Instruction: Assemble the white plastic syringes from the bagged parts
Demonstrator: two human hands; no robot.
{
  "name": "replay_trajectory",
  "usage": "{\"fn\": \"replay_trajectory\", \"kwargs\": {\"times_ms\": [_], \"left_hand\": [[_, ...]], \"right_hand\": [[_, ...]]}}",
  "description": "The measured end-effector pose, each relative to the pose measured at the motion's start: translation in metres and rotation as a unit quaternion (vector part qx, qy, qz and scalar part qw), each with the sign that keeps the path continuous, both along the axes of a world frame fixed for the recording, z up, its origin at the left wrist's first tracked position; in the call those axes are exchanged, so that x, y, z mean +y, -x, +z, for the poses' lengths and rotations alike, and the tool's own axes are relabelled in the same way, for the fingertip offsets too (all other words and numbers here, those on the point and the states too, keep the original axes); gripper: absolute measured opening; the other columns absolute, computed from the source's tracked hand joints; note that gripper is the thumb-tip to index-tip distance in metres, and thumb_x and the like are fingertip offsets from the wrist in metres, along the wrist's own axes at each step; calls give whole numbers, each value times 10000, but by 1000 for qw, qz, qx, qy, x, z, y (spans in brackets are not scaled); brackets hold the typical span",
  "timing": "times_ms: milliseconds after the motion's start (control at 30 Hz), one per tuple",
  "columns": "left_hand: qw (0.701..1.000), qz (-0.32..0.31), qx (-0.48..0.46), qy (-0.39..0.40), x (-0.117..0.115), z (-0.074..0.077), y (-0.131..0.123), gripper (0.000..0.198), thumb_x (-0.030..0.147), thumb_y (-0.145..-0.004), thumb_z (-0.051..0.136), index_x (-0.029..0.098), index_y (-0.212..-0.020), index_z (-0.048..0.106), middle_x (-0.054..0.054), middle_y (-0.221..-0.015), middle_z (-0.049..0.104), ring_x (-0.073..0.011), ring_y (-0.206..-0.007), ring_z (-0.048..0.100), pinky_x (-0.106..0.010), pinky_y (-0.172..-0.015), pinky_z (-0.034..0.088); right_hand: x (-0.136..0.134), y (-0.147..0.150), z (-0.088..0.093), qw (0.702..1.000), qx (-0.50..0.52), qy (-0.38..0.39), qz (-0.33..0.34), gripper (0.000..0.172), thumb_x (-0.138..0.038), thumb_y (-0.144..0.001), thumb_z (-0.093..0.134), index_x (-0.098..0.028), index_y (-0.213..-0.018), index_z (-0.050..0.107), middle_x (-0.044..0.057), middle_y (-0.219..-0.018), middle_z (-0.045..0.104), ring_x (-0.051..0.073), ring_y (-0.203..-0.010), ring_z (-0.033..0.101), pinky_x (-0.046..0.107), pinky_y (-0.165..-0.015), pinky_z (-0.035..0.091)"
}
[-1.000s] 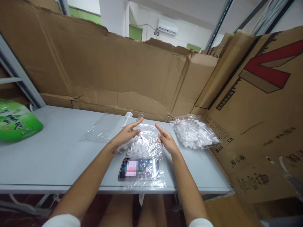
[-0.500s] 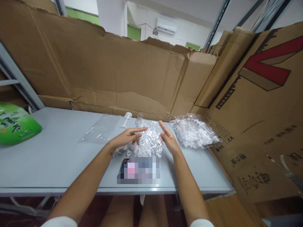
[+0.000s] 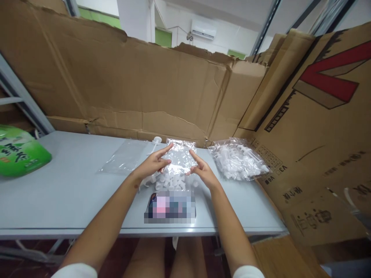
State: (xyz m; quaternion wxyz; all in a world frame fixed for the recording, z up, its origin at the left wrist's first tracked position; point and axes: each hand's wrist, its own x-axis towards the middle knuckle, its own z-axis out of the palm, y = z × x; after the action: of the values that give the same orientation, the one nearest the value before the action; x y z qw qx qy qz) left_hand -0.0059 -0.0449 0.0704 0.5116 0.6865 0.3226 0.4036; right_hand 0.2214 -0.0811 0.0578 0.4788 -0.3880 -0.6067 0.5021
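My left hand [image 3: 153, 164] and my right hand [image 3: 202, 172] pinch the two sides of a clear plastic bag [image 3: 179, 156] and hold it up above the grey table [image 3: 72, 193]. Several small white plastic parts [image 3: 171, 181] lie in a loose heap on the table just under the bag. A phone [image 3: 170, 206] lies flat near the table's front edge, right below the heap. The index finger of each hand points up along the bag's edge.
A second clear bag full of white plastic parts [image 3: 239, 160] lies at the right. An empty flat clear bag [image 3: 124, 156] and a white stemmed piece [image 3: 156, 142] lie behind left. A green packet [image 3: 20, 152] sits far left. Cardboard sheets [image 3: 130, 88] wall the back and right.
The clear bag has been lifted off the table and away from the phone, and the white parts now lie in a heap beneath it. Both hands rose slightly with the bag.
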Motion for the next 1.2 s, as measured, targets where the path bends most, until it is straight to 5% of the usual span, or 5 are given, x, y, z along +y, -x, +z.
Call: {"fn": "replay_trajectory", "kwargs": {"times_ms": [333,500,667,900,1200], "left_hand": [[993,-95,64,2,-2,-3,-6,576,369,-744,574,369,-1288,384,-75,-1380,374,-40,-495,410,-224,-474,423],[998,-31,52,-32,1,-4,-4,534,372,-764,548,349,-1278,409,-54,-1414,316,-45,-514,406,-245,-513,428],[1000,-4,12,-25,3,-6,-3,644,358,-753,563,344,-1340,298,-61,-1446,242,-88,-630,490,-228,-504,401],[999,-36,25,-3,1,-4,-3,572,287,-766,514,307,-1317,362,-54,-1293,476,-63,-593,446,-241,-562,420],[993,76,26,-89,16,-2,23,586,347,-752,537,246,-1310,389,-78,-1407,329,-180,-937,549,-286,-761,460]], "right_hand": [[2,-5,0,999,29,-22,-30,684,-208,-683,551,-403,-1300,330,-37,-1466,146,92,-634,580,318,-675,496],[1,-4,-1,1000,10,2,10,615,-238,-693,583,-357,-1270,406,-20,-1440,250,134,-777,581,278,-658,478],[3,-2,-5,1000,-8,2,16,638,-188,-703,557,-372,-1286,373,-18,-1395,345,58,-601,537,262,-648,467],[6,-5,-8,1000,4,-4,-9,714,-160,-688,538,-361,-1329,294,-7,-1436,256,50,-596,531,263,-649,488],[7,-10,-5,999,17,-35,3,662,-225,-724,549,-411,-1309,302,4,-1472,130,83,-666,601,354,-743,505]]}}
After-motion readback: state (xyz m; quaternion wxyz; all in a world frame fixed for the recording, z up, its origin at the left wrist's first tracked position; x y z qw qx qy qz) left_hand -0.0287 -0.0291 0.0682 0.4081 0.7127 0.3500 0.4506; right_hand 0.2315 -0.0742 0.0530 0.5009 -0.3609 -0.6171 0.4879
